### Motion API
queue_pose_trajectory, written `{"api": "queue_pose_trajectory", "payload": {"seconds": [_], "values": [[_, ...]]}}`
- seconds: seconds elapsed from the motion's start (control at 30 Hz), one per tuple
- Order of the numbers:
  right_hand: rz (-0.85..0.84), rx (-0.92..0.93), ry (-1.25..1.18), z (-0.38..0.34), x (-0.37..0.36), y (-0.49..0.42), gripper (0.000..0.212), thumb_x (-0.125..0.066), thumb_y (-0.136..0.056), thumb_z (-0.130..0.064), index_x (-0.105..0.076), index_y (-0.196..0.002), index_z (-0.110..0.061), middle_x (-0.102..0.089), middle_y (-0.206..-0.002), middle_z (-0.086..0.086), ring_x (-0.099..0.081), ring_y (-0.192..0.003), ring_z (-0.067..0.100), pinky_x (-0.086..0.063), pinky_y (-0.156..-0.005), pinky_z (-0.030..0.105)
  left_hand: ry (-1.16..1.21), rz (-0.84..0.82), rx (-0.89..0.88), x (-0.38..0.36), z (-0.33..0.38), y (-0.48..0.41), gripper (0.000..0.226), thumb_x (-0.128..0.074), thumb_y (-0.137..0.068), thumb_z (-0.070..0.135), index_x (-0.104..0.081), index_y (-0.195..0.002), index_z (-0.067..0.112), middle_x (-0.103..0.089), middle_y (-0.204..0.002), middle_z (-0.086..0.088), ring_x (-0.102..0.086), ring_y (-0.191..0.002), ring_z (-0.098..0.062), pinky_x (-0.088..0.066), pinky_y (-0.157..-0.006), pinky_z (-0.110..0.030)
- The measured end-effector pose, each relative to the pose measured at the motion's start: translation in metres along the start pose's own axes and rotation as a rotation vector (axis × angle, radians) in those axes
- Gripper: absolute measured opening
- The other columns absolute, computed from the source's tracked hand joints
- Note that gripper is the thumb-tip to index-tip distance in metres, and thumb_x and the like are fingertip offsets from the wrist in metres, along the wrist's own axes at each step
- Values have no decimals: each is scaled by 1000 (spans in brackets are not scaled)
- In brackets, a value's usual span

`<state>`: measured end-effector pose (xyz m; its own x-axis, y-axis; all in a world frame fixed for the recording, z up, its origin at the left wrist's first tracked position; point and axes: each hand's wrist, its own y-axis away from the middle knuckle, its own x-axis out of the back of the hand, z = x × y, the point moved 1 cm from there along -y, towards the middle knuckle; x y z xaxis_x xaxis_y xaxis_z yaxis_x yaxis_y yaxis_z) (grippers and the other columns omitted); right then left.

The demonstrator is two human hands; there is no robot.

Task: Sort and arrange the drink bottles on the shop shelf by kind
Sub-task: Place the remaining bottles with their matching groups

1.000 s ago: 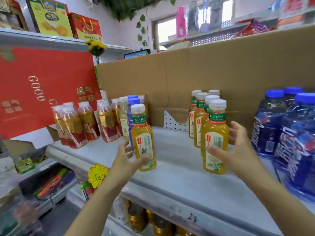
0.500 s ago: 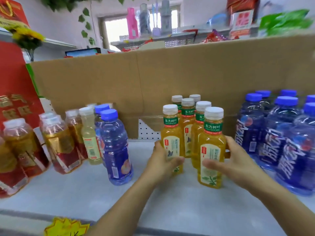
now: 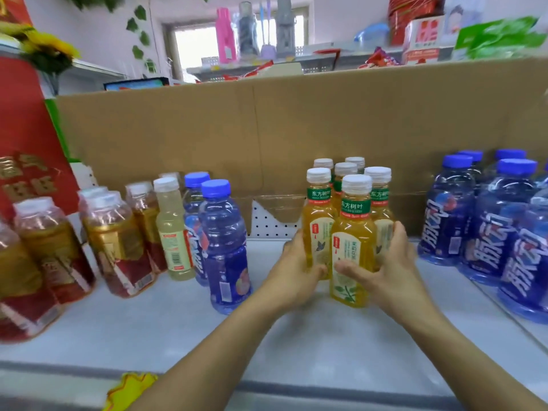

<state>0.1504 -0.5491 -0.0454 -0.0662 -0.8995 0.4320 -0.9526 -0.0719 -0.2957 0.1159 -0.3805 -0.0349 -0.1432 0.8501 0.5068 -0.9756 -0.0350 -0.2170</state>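
Note:
Several yellow tea bottles with white caps and green neck labels stand grouped mid-shelf. My left hand (image 3: 296, 268) grips the front-left tea bottle (image 3: 318, 221), pressed against the group. My right hand (image 3: 385, 268) wraps the front tea bottle (image 3: 353, 247), thumb across its label, fingers behind it. To the left stand two blue-capped blue bottles (image 3: 225, 247), a pale yellow bottle (image 3: 173, 232) and several red-labelled amber bottles (image 3: 118, 241). Large blue bottles (image 3: 492, 226) fill the right side.
A cardboard sheet (image 3: 267, 129) backs the grey shelf (image 3: 296, 345). A red gift box (image 3: 26, 137) stands at the far left. A yellow price tag (image 3: 130, 390) hangs on the front edge. Bare shelf lies between the blue bottles and the tea group.
My left hand carried a tea bottle from the left group rightward and set it against the tea group. My right hand stayed on the front tea bottle. The view swung right.

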Motion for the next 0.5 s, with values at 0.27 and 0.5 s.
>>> {"api": "queue_pose_trajectory", "payload": {"seconds": [0.27,0.5], "values": [[335,328,133,-39,-21,32,93,-77,-77,-39,-19,-149,-30,-32,-140,-1,-40,-127,21,-47,-95,45,-313,440,-493,71,-11,80,27,-65,-95,20,-62,-122,22,-51,-107,14,-54,-98,-3,-42,-75,-8],[-186,322,-101,-94,-109,45,95,-79,-77,-45,-20,-151,-31,-39,-140,-12,-43,-121,0,-44,-98,27,7,796,-361,148,-32,53,33,-58,-96,17,-50,-123,33,-54,-119,8,-55,-107,-2,-44,-84,-10]]}}
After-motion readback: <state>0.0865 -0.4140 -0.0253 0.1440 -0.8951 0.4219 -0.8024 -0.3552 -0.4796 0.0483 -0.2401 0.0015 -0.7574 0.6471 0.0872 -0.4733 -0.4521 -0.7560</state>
